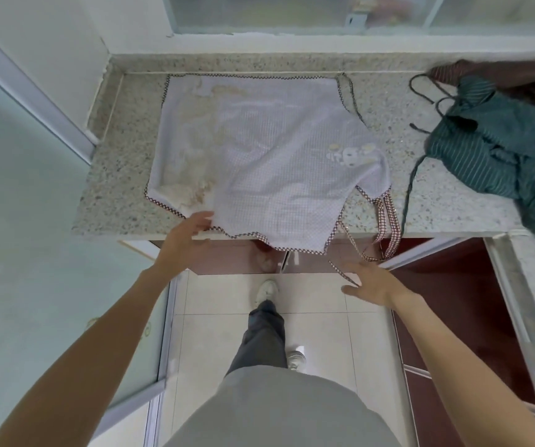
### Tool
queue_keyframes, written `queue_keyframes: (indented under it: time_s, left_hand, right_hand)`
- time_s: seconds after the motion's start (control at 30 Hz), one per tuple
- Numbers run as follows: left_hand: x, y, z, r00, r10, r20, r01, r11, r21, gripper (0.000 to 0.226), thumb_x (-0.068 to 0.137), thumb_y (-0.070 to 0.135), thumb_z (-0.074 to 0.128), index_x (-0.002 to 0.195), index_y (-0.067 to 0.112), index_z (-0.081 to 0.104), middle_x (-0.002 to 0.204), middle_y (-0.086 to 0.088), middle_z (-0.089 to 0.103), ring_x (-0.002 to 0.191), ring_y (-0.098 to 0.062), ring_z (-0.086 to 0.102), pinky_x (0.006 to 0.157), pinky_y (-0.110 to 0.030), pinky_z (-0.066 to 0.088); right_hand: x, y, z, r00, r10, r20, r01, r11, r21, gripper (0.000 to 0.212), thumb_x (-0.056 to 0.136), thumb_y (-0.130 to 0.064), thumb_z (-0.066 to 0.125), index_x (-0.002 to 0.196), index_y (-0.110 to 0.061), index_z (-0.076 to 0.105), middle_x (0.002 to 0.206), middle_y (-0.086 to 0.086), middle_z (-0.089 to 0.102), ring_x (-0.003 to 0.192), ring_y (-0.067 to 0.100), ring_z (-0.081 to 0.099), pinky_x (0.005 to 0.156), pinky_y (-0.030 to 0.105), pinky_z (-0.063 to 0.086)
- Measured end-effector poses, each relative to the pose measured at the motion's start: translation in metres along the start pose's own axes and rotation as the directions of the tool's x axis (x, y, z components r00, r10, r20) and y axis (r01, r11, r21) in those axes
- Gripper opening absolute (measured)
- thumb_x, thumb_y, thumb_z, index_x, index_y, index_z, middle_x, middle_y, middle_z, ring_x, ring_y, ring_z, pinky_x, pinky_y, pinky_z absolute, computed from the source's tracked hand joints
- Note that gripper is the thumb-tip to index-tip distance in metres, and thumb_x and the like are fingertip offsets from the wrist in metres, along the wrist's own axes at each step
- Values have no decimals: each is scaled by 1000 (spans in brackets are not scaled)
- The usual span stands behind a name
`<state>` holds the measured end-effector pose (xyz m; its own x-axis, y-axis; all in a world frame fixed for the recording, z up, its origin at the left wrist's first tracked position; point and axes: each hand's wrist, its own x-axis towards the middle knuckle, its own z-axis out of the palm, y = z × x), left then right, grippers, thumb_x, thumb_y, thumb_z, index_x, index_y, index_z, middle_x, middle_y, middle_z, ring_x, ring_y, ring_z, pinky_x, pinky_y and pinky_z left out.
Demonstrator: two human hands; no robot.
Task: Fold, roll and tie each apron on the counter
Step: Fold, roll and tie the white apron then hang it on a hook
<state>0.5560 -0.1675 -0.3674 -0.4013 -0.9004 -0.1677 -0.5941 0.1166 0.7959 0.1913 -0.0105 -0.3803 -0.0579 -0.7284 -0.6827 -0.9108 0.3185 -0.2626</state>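
A pale green wall (18, 221) runs down the far left, meeting the speckled granite counter (114, 175) at its left end; a white-framed window (324, 14) sits behind the counter, its panes too frosted to read. The left hand (188, 232) hovers at the counter's front edge, fingers spread and loose, tips at or just touching the near corner of the white apron (259, 162), though contact is hard to judge. That apron lies spread flat across the counter's middle, stained at its left, its checked ties (388, 221) hanging over the front edge; the right hand (372, 282) hangs below that edge, fingers wide, holding nothing. A green apron (501, 150) lies bunched on the counter's right end, over a brown cloth (501, 74); red cabinets (453, 285) and cream floor tiles (317, 333) lie beneath the counter.
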Motion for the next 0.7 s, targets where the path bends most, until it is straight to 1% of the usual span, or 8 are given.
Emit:
queue_keyframes:
  time_s: [0.07, 0.13, 0.23, 0.3, 0.37, 0.47, 0.57, 0.7]
  left_hand:
    - [-1, -3, 6, 998, -31, 55, 34, 998, -55, 61, 80, -8, 63, 114, 41, 47, 105, 8, 60, 94, 13, 53, 85, -8, 42]
    - [3, -4, 12, 998, -47, 42, 49, 997, -51, 59, 78, -11, 61, 117, 31, 49, 108, 1, 60, 95, 13, 52, 83, -5, 41]
    - [11, -18, 19, 989, -88, -120, 101, 989, 112, 60, 71, -9, 59, 125, 16, 50, 125, -4, 54, 114, -11, 50, 94, -24, 41]
    - [16, -31, 18, 959, -180, -218, 219, 961, 168, 60, 71, -7, 61, 127, 11, 48, 129, -8, 50, 119, -23, 46, 91, -30, 39]
    - [19, -37, 21, 954, -222, -200, 263, 942, 206, 60, 73, -1, 67, 128, 11, 47, 130, -10, 48, 119, -27, 45, 88, -32, 40]
    - [33, -48, 23, 986, -105, -130, 140, 945, 296, 69, 68, 16, 80, 129, 9, 50, 134, -10, 48, 123, -30, 44, 99, -41, 38]
    - [47, -56, 26, 996, -18, -91, 60, 876, 479, 71, 61, 39, 81, 124, 18, 55, 129, -8, 52, 124, -32, 44, 104, -53, 33]
    - [58, -61, 20, 987, 135, -90, -91, 918, 386, 26, 69, 42, 62, 93, 32, 57, 112, -2, 61, 112, -24, 51, 96, -50, 40]
  right_hand:
    - [1, -7, 7, 988, -54, -144, 53, 999, -11, 53, 91, -36, 55, 139, -19, 40, 139, 9, 43, 126, 29, 42, 98, 35, 40]
    - [10, -22, 3, 946, -160, -283, 169, 986, 9, 48, 91, -26, 54, 137, -22, 42, 136, 8, 44, 124, 29, 44, 97, 37, 42]
    - [33, -61, -10, 879, -298, -373, 317, 948, -13, 46, 90, -17, 53, 135, -17, 44, 135, 6, 45, 123, 26, 41, 100, 37, 39]
    - [54, -92, -16, 861, -362, -357, 380, 925, -20, 48, 91, -17, 54, 137, -15, 43, 138, 6, 44, 126, 26, 37, 106, 36, 33]
    - [69, -113, -14, 838, -411, -359, 424, 904, -46, 51, 91, -18, 56, 139, -16, 40, 143, 7, 40, 132, 27, 32, 111, 40, 27]
    - [98, -138, -9, 865, -431, -256, 375, 896, -239, 59, 93, -31, 53, 145, -24, 27, 155, 4, 17, 143, 30, 9, 115, 52, 11]
    - [113, -144, -8, 891, -386, -239, 291, 889, -353, 63, 91, -40, 52, 145, -30, 22, 158, -1, 5, 144, 32, -2, 110, 62, 8]
    - [123, -133, -15, 881, -416, -227, 316, 873, -372, 61, 89, -41, 55, 143, -28, 28, 157, -1, 13, 145, 31, 4, 108, 66, 15]
